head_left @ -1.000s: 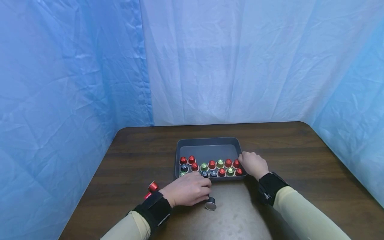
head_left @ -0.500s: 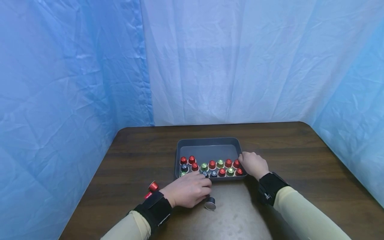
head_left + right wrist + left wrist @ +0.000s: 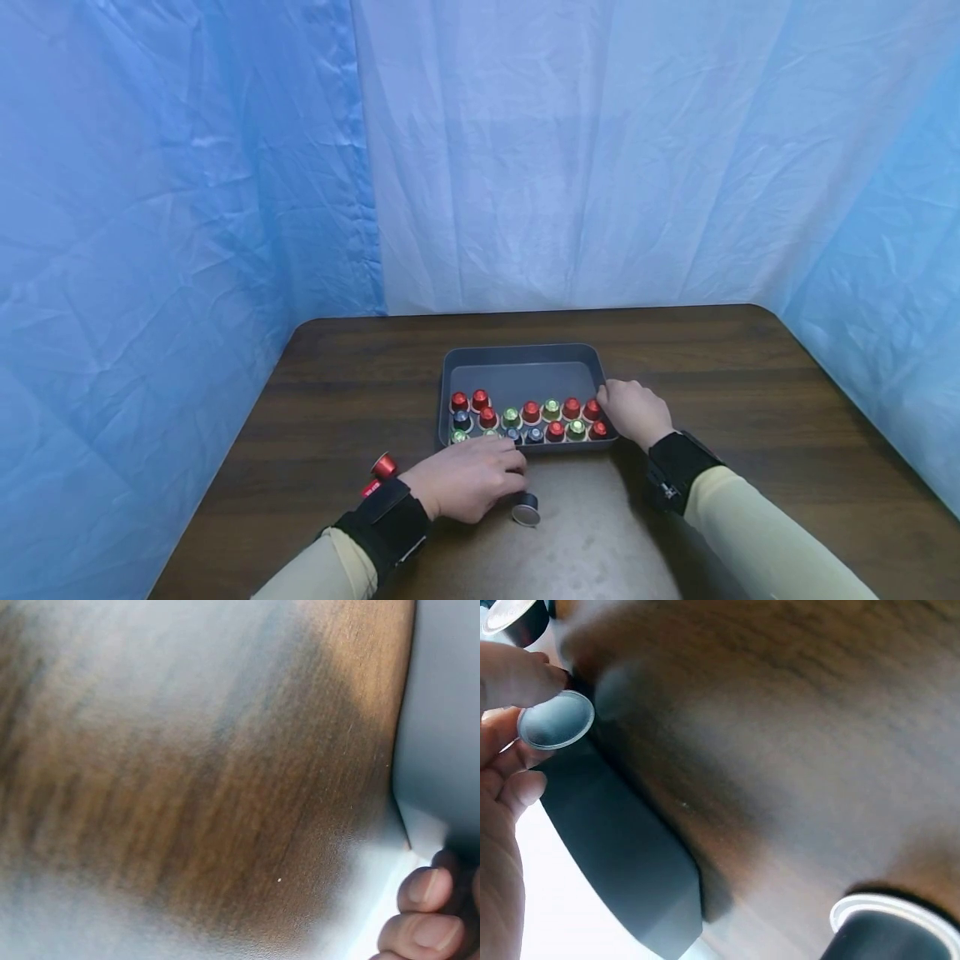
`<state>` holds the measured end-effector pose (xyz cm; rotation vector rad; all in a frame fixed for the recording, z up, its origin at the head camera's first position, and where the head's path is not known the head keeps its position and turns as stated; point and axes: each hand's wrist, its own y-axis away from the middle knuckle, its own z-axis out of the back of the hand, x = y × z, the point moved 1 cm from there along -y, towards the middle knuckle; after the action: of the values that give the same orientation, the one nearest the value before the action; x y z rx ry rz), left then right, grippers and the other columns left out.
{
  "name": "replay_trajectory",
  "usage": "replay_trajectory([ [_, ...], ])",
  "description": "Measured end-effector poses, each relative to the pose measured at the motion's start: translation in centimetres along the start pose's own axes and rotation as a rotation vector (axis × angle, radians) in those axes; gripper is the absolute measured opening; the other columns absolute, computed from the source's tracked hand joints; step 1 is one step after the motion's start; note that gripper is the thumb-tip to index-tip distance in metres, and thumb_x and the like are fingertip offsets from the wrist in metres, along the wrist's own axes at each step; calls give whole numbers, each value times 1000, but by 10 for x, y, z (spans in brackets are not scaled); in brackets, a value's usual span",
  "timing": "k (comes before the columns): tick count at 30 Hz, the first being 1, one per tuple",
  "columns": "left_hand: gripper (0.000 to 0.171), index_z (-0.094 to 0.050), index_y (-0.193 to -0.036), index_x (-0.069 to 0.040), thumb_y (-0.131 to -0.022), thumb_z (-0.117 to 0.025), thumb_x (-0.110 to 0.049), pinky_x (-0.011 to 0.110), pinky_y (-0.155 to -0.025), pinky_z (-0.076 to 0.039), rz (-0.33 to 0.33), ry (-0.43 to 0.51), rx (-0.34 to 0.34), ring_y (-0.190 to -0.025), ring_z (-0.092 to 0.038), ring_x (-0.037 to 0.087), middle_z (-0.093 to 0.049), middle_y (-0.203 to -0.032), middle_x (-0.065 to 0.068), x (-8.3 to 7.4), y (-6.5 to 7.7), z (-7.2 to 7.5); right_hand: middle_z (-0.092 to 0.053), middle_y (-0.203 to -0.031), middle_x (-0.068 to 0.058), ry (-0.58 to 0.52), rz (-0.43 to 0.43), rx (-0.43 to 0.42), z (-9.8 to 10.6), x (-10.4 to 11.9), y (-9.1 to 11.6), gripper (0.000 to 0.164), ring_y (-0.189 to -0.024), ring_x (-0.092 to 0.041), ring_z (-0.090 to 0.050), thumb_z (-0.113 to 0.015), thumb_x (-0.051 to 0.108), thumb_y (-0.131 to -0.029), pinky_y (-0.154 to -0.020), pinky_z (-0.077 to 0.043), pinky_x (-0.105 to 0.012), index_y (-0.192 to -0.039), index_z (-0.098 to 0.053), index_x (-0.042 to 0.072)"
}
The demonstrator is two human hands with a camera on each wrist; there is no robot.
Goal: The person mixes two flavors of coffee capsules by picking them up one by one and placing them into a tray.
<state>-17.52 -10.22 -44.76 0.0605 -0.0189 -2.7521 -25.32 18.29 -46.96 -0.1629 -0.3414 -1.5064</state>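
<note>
My left hand is at the front of the grey tray. In the left wrist view its fingers pinch a coffee capsule with the silver lid showing; the capsule's body colour is hidden. A dark capsule lies on its side on the table, just right of that hand. My right hand grips the tray's right side, with curled fingers showing in the right wrist view. Red capsules, green capsules and blue capsules stand lid-down in the tray's front half.
On the wooden table, left of the left wrist, lie a red capsule and a partly hidden red item. Another dark capsule shows low in the left wrist view. Blue curtains surround the table.
My left hand has shifted slightly down, toward the near side of the table, and a green capsule behind it shows more. The right hand stays at the tray's side.
</note>
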Motion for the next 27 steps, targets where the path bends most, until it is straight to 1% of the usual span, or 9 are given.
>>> replay_trajectory([
  [4, 31, -75, -118, -28, -88, -82, -26, 17, -90, -46, -9, -36, 21, -96, -53, 5, -63, -102, -13, 0, 0, 2, -72, -93, -14, 3, -9, 0, -1, 0, -1, 33, -74, -25, -62, -53, 28, -105, -68, -56, -45, -106, -70, 0],
  [7, 34, -76, -118, -29, -85, -85, -27, 15, -90, -46, -16, -45, 12, -95, -52, 4, -61, -101, -14, 1, 1, 4, -71, -92, -13, 0, -12, 3, -1, 0, -1, 33, -73, -25, -62, -53, 28, -105, -67, -55, -43, -105, -70, 0],
  [10, 33, -76, -117, -29, -86, -84, -27, 13, -91, -46, -7, -17, -31, -96, -53, 3, -60, -102, -13, 1, 1, 8, -71, -90, -12, -4, -11, 5, 0, 0, -1, 33, -73, -25, -62, -53, 28, -105, -67, -55, -42, -104, -70, 1],
  [16, 33, -77, -119, -22, -87, -83, -25, 13, -95, -47, 14, 48, -168, -98, -56, 5, -63, -107, -9, 6, 0, 21, -70, -88, -11, -13, -4, 13, 1, 0, 0, 33, -72, -24, -61, -53, 28, -105, -65, -54, -42, -104, -70, 0],
  [20, 34, -76, -119, -19, -86, -84, -25, 14, -94, -48, 50, 68, -221, -99, -58, 6, -63, -109, -7, 10, -1, 28, -69, -87, -11, -8, -4, 10, 1, 0, 1, 33, -72, -24, -61, -53, 28, -105, -65, -53, -41, -103, -70, 0],
  [24, 33, -76, -116, -18, -85, -85, -24, 16, -91, -51, 102, 61, -262, -97, -59, 7, -62, -108, -5, 16, -2, 30, -70, -87, -11, -7, -2, 5, 0, 0, 1, 33, -72, -24, -61, -53, 28, -105, -65, -53, -41, -104, -70, 0],
  [27, 34, -76, -116, -18, -84, -86, -23, 20, -91, -53, 139, 19, -298, -97, -61, 9, -61, -108, -4, 21, -2, 30, -70, -87, -11, -9, -2, 6, 0, 0, 0, 33, -72, -24, -61, -53, 28, -105, -65, -54, -41, -104, -70, 0],
])
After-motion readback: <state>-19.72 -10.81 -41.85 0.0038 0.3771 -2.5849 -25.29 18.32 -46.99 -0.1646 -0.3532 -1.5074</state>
